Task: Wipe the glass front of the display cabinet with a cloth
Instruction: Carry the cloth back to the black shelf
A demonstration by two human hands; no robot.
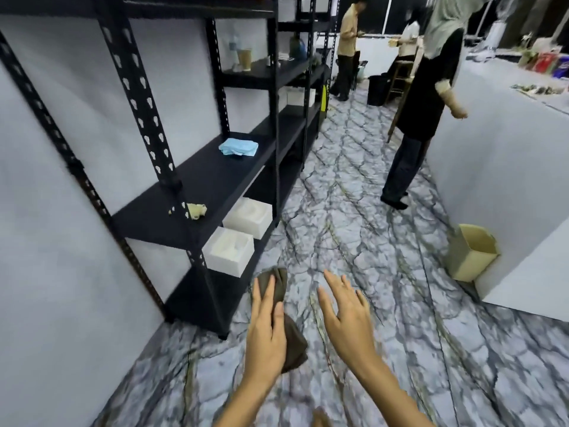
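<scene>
My left hand point(268, 331) holds a dark brown-grey cloth point(292, 343), which sticks out above the fingers and below the palm. My right hand point(348, 315) is beside it, empty, fingers spread over the marbled floor. A black metal shelving rack point(197, 180) stands to the left against a white wall. No glass-fronted display cabinet is visible.
On the rack lie a folded light blue cloth point(238, 147) and a small yellowish item point(194, 210); two white boxes point(229, 252) sit below. A person in dark clothes point(421, 103) stands ahead on the right near a white counter point(508, 180). A beige bin point(472, 255) stands by it.
</scene>
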